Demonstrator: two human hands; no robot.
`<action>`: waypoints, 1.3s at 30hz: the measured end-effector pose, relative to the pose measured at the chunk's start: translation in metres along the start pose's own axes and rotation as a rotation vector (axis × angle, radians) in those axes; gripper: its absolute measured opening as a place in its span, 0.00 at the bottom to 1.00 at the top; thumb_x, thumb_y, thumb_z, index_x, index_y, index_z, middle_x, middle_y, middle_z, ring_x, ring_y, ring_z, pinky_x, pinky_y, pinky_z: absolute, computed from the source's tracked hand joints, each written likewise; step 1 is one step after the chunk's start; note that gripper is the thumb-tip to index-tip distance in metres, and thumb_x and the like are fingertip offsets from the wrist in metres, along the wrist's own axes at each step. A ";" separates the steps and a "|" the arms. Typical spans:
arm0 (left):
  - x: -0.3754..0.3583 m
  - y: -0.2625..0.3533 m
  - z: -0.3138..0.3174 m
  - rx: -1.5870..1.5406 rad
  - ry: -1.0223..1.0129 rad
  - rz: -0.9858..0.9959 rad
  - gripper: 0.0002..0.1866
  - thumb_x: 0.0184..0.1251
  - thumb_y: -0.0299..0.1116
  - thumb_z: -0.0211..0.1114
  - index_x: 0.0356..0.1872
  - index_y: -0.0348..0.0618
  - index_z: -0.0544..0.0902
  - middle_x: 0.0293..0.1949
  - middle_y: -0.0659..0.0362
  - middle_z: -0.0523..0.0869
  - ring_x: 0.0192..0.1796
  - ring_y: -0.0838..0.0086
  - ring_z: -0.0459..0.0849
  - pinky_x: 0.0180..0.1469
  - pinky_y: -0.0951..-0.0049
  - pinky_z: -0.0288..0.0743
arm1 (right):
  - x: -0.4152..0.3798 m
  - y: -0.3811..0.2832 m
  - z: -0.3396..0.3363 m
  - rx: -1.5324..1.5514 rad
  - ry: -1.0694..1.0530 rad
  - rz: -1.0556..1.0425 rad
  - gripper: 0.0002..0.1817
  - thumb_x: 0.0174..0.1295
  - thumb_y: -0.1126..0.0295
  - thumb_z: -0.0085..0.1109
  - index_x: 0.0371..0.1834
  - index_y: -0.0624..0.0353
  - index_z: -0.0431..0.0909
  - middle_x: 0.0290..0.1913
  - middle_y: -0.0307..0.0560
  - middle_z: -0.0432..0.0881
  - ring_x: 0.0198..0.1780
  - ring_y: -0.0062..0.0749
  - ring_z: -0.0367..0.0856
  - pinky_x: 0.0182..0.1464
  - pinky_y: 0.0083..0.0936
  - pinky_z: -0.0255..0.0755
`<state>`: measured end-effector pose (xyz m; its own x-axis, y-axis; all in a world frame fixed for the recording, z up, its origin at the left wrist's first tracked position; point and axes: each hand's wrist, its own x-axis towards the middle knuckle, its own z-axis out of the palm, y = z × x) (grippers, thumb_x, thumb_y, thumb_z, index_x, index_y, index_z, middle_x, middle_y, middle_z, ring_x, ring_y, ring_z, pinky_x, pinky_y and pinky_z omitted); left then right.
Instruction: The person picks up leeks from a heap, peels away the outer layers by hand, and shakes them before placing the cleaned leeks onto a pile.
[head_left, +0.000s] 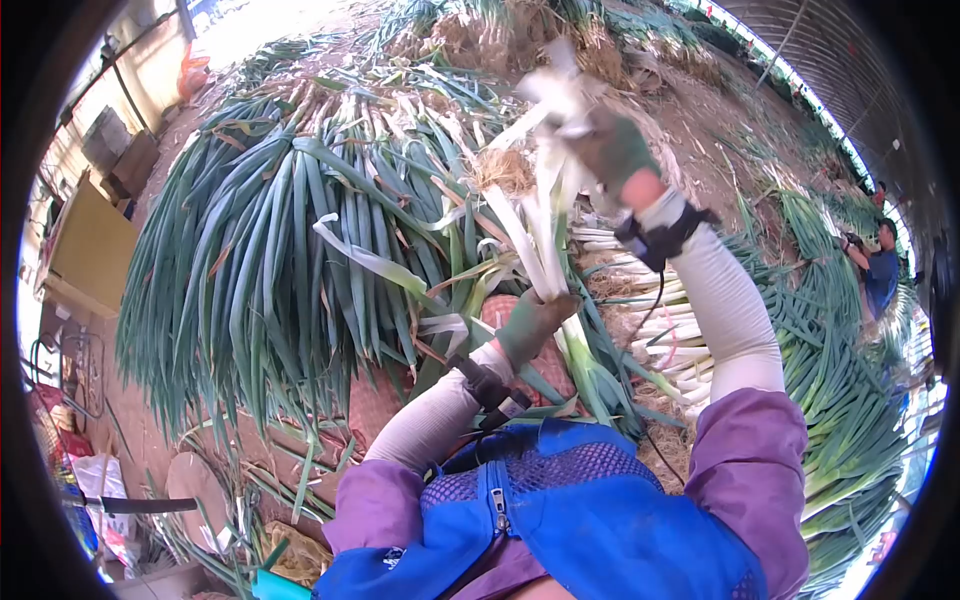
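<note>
My left hand (535, 325), in a green and brown glove, is closed around the white stalks of a few green onions (535, 235). Their roots point up and away from me, and their green leaves hang down towards my lap. Above them, my gloved right hand (612, 150) is blurred by motion. Its fingers look curled on pale, whitish green onion skin (560, 90), smeared along with the hand. Just left of the stalks lies a large pile of green onions (290, 220), leaves towards me. A loose pale leaf (370, 258) curls over it.
More green onions (665, 330) lie in a row at my right, white ends inward. A heap with brown roots (560, 40) sits at the back. Far right, another person (882, 270) is among onions. A yellow board (90, 245) and a round brown disc (198, 495) are at left.
</note>
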<state>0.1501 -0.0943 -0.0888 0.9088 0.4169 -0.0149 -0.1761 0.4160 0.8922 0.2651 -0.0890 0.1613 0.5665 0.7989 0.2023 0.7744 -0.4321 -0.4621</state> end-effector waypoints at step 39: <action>0.035 0.145 -0.098 -0.552 0.057 0.235 0.12 0.71 0.37 0.56 0.41 0.37 0.75 0.35 0.54 0.81 0.40 0.66 0.81 0.50 0.66 0.76 | -0.009 0.307 0.057 -0.474 -0.829 0.324 0.23 0.60 0.53 0.62 0.52 0.58 0.79 0.44 0.46 0.85 0.44 0.28 0.79 0.48 0.27 0.74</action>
<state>0.1199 0.0596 -0.0043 0.8024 0.5853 0.1165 -0.5544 0.6589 0.5084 0.4818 -0.2053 -0.0322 0.5344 0.5744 -0.6201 0.7522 -0.6578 0.0389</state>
